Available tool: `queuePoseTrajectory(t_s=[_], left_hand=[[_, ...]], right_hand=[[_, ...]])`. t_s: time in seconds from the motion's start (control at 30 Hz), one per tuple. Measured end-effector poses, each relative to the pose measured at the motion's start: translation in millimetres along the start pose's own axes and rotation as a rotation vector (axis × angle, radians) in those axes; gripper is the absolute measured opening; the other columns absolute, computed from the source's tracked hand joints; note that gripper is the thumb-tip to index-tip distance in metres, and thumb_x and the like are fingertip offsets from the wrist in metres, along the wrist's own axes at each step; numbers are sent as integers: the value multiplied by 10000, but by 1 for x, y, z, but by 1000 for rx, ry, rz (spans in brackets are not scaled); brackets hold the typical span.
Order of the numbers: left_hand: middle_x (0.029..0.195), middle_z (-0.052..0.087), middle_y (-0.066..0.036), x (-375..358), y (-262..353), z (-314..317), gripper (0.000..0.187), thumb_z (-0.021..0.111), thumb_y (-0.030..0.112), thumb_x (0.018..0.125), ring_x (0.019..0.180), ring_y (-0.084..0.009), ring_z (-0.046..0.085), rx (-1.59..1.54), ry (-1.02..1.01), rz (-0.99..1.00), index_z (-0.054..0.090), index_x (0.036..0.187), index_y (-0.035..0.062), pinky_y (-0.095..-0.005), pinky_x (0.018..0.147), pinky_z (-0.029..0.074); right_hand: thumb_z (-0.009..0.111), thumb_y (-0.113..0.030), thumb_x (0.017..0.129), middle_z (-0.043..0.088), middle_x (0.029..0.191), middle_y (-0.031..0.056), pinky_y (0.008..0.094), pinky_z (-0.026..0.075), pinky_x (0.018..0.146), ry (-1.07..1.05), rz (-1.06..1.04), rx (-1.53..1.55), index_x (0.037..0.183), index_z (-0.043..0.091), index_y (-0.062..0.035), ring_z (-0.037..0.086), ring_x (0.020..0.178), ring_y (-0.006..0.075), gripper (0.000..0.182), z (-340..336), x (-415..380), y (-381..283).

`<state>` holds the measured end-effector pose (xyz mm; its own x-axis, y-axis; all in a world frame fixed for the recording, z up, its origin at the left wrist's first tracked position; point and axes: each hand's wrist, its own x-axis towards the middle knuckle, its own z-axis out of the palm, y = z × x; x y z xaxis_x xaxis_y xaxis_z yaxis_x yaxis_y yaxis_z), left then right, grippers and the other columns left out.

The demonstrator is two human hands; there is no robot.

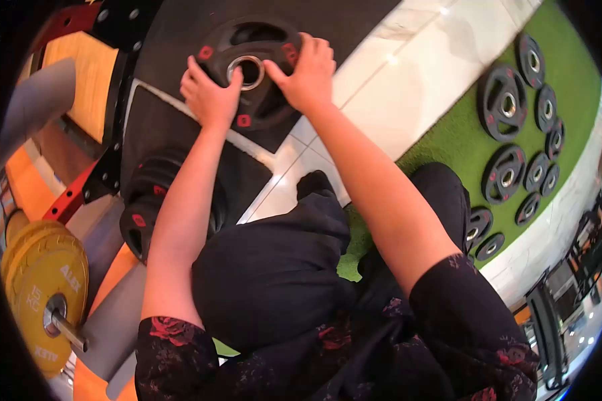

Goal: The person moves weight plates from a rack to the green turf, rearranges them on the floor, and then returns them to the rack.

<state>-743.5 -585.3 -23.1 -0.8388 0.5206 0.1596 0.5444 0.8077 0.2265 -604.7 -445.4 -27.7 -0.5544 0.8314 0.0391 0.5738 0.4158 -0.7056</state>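
A black weight plate with red markings and a metal centre ring lies over the dark mat ahead of me. My left hand grips its near left side, fingers at the outer rim and thumb at the centre ring. On the right side, my right hand is closed around the rim, its thumb pointing in toward the ring. Beside my left forearm is a stack of similar black plates, partly hidden by the arm.
Several black plates lie spread over green turf to the right. White floor tiles run between turf and mat. At the lower left, yellow plates sit on a metal bar, near a rack with red parts.
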Motion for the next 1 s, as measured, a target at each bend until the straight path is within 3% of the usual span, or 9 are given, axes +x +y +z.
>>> queuePoseTrajectory(t_s=[0.2,0.37,0.6,0.67,0.77,0.9,0.97,1.0], left_hand=[[1481,429,-222,0,4,-5,1054,800,557,803,1357,-406,434,-19,-85,-49,327,1587,36,-525,1082,420],[1427,496,-239,-1,3,-6,1046,831,560,793,1326,-418,472,-44,-4,3,376,1556,8,-497,1109,417],[1406,527,-206,-4,-1,1,1013,837,578,781,1307,-413,491,-83,56,-1,419,1533,43,-498,1080,449],[1396,528,-200,-3,0,-1,1007,837,580,782,1303,-407,491,-61,56,16,420,1535,57,-498,1073,452],[1396,524,-199,-3,0,-2,999,837,575,787,1303,-407,491,-73,54,25,420,1537,64,-498,1070,452],[1394,523,-198,0,3,-3,994,841,566,790,1305,-408,490,-100,22,18,420,1537,63,-498,1072,448],[1407,509,-197,-1,-2,0,1016,844,559,766,1305,-407,483,-73,26,16,421,1534,45,-507,1073,445],[1397,508,-200,-1,-1,0,1017,854,544,766,1307,-408,472,-82,20,17,417,1535,42,-506,1079,439]], right_hand=[[856,-535,788,525,1316,183,480,447,1050,-28,18,0,1423,502,9,526,1225,376,908,0,1,0],[845,-556,782,517,1325,178,470,443,1036,-44,-19,-16,1426,487,32,513,1234,368,943,2,0,3],[845,-540,787,500,1330,196,473,431,1044,-38,-57,-29,1434,466,50,503,1236,377,954,-1,-1,1],[761,-462,904,497,1398,255,519,391,1127,-133,70,23,1477,443,-4,498,1303,422,800,-18,5,-19],[837,-409,842,498,1288,230,526,421,1053,-80,18,36,1400,465,6,504,1222,429,788,-14,6,-15],[815,-421,864,493,1341,260,510,445,1064,-102,27,-6,1430,457,12,527,1235,445,798,-15,11,-12],[856,-531,775,501,1326,194,471,430,1035,-86,-1,9,1440,464,47,502,1232,382,964,-5,5,0],[859,-523,773,504,1322,191,472,428,1024,-67,-21,6,1440,471,40,502,1230,380,955,-3,5,1]])
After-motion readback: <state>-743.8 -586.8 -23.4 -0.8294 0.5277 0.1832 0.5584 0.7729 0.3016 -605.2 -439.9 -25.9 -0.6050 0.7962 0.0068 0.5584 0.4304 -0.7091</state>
